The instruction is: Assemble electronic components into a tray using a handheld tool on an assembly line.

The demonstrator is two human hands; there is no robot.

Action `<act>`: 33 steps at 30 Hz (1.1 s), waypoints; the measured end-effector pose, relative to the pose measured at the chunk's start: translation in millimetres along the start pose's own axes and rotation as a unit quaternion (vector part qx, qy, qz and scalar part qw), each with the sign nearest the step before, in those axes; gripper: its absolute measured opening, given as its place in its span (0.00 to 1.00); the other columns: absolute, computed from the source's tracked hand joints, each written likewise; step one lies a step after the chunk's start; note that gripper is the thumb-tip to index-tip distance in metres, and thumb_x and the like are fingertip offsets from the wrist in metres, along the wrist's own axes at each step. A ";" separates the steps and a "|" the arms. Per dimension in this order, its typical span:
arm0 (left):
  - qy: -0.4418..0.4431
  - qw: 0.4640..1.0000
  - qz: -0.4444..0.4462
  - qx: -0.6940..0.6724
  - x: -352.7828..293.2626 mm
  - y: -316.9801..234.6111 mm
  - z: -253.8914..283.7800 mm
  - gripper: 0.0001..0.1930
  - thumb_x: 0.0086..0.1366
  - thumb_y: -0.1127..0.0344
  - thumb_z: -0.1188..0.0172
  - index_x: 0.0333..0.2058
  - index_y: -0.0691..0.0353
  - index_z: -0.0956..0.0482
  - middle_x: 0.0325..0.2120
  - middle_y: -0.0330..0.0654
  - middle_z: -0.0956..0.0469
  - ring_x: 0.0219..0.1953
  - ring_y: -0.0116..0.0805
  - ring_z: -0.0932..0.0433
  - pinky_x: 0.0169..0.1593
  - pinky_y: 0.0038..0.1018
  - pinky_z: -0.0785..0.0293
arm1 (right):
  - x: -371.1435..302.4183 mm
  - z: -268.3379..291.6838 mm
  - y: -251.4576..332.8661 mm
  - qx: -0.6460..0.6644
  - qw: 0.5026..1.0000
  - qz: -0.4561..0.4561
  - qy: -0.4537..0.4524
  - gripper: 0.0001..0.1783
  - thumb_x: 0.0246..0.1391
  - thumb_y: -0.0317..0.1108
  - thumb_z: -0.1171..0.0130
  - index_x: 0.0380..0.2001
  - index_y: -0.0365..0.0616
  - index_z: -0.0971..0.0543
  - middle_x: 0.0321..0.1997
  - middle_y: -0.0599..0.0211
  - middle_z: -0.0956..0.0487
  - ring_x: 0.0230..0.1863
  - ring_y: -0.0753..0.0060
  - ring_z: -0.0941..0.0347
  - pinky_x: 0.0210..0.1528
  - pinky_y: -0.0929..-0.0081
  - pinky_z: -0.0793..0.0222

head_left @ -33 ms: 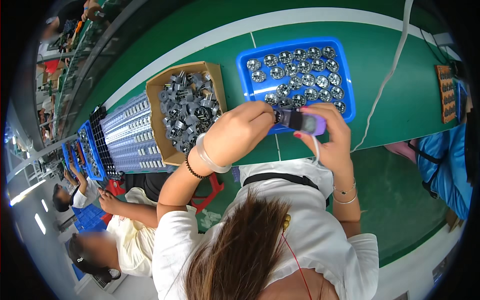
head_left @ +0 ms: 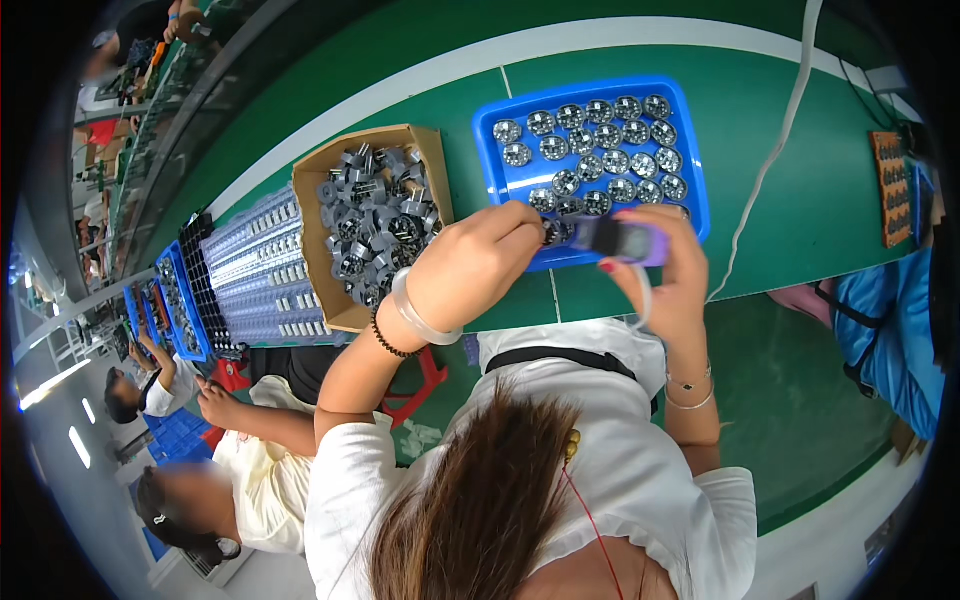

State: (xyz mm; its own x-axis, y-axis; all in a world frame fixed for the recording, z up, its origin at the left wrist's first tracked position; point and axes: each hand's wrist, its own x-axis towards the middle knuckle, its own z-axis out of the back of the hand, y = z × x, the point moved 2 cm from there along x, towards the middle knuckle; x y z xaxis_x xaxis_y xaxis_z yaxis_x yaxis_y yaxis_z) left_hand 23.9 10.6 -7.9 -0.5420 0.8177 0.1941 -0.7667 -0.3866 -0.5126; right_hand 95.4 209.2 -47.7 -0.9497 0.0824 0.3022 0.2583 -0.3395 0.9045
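My left hand (head_left: 478, 255) is closed in a pinch at the near edge of a blue tray (head_left: 703, 190). Its fingertips grip a small round circuit board (head_left: 554, 232), partly hidden behind them. In my right hand (head_left: 675, 270) is a purple and black handheld device (head_left: 640, 243) with a pale cord or loop below it. The device's dark end points left, toward the board; blur hides whether they touch. Rows of similar round boards (head_left: 608, 136) lie in the tray behind my hands.
Left of the tray stands a cardboard box (head_left: 428, 160) heaped with grey round parts with metal prongs. Farther left are stacked clear trays (head_left: 255, 260) and a co-worker (head_left: 265, 480). A white cable (head_left: 775, 150) hangs at the right, and an orange panel (head_left: 888, 190) lies beyond it.
The purple and black device has shifted slightly right, away from my left fingertips, uncovering more of the round board. My left hand has barely moved.
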 end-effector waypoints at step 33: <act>-0.195 0.805 0.485 -0.281 121.4 308.7 52.5 0.17 0.62 0.73 0.43 0.49 0.74 0.31 0.36 0.51 0.24 0.36 0.40 0.20 0.35 0.32 0.16 | 81.2 114.0 -113.5 -0.156 0.962 -0.181 -0.131 0.12 0.37 0.31 0.34 0.27 0.34 0.20 0.20 0.59 0.21 0.22 0.73 0.26 0.26 0.71 0.31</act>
State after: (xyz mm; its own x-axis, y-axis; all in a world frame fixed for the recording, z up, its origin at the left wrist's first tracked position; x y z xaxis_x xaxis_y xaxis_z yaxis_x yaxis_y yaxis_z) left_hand -296.7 -31.9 -98.6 -0.9428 0.0091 -0.3333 0.2991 -0.4191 -0.8573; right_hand 9.1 361.3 -91.6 -0.8796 0.4676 0.0874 -0.1854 -0.5062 0.8423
